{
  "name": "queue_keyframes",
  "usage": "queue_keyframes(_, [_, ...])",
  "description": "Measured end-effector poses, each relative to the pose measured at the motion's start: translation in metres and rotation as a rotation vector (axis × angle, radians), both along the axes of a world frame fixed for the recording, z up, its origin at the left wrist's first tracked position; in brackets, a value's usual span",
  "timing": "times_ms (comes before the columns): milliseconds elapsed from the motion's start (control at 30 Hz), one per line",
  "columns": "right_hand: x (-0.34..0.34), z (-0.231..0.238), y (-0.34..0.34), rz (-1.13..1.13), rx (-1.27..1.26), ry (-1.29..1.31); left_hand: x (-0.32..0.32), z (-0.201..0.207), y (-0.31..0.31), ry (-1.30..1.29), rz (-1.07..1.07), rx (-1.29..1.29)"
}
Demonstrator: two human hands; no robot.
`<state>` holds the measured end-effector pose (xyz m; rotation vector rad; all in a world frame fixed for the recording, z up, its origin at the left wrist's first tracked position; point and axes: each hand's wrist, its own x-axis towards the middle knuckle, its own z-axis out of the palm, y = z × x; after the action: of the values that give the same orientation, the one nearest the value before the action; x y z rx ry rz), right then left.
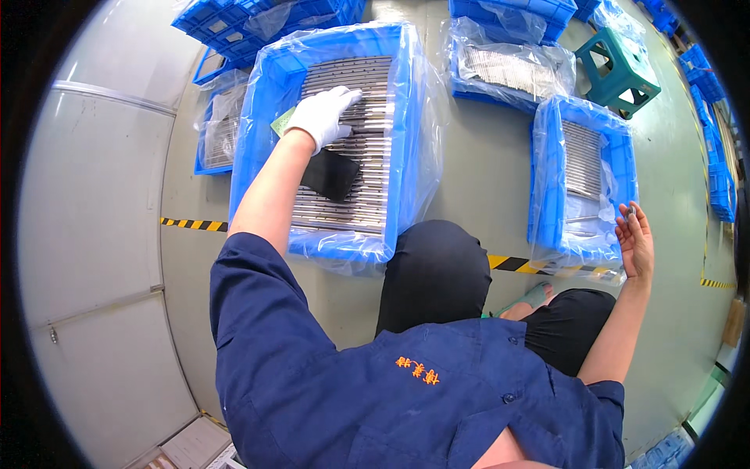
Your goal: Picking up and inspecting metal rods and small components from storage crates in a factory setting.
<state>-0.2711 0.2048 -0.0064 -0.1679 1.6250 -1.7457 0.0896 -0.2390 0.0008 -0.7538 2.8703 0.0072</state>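
A large blue crate [400, 156] lined with clear plastic stands in front of me, filled with rows of thin metal rods [367, 168]. My left hand [322, 117], in a white glove, reaches over these rods; its fingers are apart and touch or hover just above them. By its wrist lie a black flat piece [332, 176] and a green slip [283, 122]. At the right, my bare right hand [637, 241] is raised beside a smaller blue crate [547, 172]. Its fingertips pinch a small grey metal piece [631, 211], whose full shape I cannot make out.
Metal rods [582, 156] lie in the smaller crate's far part. Beyond are another lined crate of rods [508, 74], a green stool [621, 70] and stacked blue crates [258, 31]. Black-and-yellow tape [508, 263] crosses the floor. A pale wall [101, 234] runs along the left.
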Motion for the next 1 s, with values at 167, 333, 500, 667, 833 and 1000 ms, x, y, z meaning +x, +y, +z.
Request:
queue_keyframes(167, [0.001, -0.003, -0.001, 0.023, -0.007, 0.008, 0.004, -0.002, -0.002, 0.093, -0.001, -0.019])
queue_keyframes(333, [-0.003, -0.004, 0.006, 0.023, -0.028, 0.001, 0.010, -0.014, -0.015, 0.232, 0.017, -0.128])
queue_keyframes(500, [0.000, -0.001, 0.003, 0.026, -0.023, 0.003, 0.015, -0.010, -0.006, 0.163, 0.029, -0.038])
queue_keyframes(667, [0.002, 0.002, 0.005, 0.023, -0.031, 0.012, 0.022, -0.024, -0.009, 0.123, 0.052, -0.090])
queue_keyframes(833, [0.005, 0.002, 0.004, 0.038, -0.026, 0.011, 0.020, -0.032, -0.008, 0.162, 0.126, -0.065])
queue_keyframes(1000, [0.005, 0.002, 0.007, 0.015, -0.045, 0.021, 0.035, -0.020, -0.012, 0.337, 0.132, 0.094])
